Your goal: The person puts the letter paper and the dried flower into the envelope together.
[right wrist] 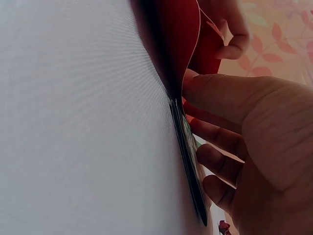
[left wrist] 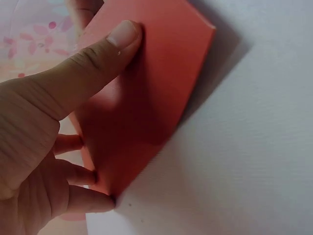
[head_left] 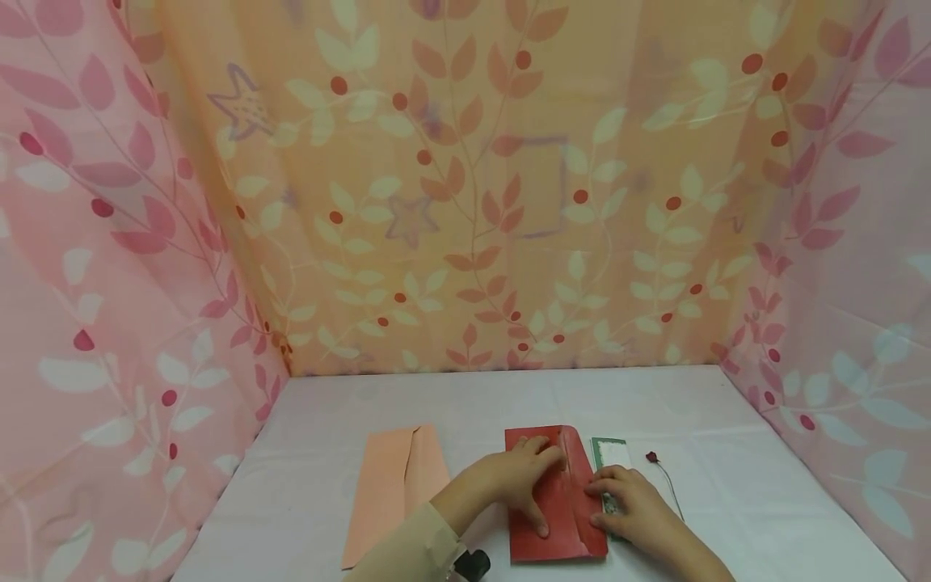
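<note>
A red envelope [head_left: 556,505] lies on the white table [head_left: 727,517], near its front edge. My left hand [head_left: 518,483] rests on it, thumb [left wrist: 105,54] pressed on the red face [left wrist: 146,98]. Its fingers [left wrist: 80,174] curl at the envelope's edge, with their tips hidden behind the paper. My right hand [head_left: 631,508] is at the envelope's right edge. It pinches a green-bordered card [head_left: 609,454], seen edge-on in the right wrist view as a dark edge [right wrist: 188,161]. That edge meets the lifted red flap [right wrist: 183,44].
A peach envelope [head_left: 396,485] with its flap open lies to the left of the red one. A small red flower on a thin wire stem [head_left: 652,457] lies to the right of the card. Leaf-patterned cloth walls [head_left: 465,202] close in the table on three sides.
</note>
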Demonstrator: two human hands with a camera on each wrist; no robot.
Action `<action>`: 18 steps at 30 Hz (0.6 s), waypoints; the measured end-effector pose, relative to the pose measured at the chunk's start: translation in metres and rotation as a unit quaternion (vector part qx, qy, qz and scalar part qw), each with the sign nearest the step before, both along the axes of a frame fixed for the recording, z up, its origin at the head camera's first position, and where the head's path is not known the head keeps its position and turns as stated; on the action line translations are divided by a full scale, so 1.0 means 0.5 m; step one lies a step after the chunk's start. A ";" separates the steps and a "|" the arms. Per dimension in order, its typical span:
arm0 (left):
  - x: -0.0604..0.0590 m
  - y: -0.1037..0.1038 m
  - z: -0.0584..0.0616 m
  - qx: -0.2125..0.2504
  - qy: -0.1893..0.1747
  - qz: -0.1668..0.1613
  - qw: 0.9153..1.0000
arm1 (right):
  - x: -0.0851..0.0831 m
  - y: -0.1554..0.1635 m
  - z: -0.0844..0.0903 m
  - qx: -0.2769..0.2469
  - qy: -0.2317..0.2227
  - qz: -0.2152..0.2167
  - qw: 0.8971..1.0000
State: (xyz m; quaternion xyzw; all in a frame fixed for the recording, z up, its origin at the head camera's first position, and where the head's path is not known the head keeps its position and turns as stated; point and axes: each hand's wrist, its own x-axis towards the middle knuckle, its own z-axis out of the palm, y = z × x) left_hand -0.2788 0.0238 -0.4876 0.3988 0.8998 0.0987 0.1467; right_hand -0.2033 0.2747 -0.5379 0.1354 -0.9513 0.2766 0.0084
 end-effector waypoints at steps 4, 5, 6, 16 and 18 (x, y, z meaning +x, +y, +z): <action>0.004 -0.007 -0.005 0.014 0.002 0.006 1.000 | -0.001 0.000 0.000 -0.005 -0.004 0.003 1.000; 0.004 -0.009 -0.008 0.017 0.004 0.005 1.000 | 0.000 0.001 -0.001 -0.003 -0.002 0.006 1.000; 0.003 -0.010 -0.011 0.018 0.005 0.005 1.000 | 0.001 0.001 -0.002 -0.001 0.003 0.009 1.000; 0.002 -0.010 -0.016 0.019 0.011 0.002 1.000 | 0.010 0.016 0.007 -0.027 0.020 0.016 0.999; 0.003 -0.008 -0.012 0.015 0.016 0.004 1.000 | 0.009 0.019 0.012 -0.043 0.016 0.013 0.999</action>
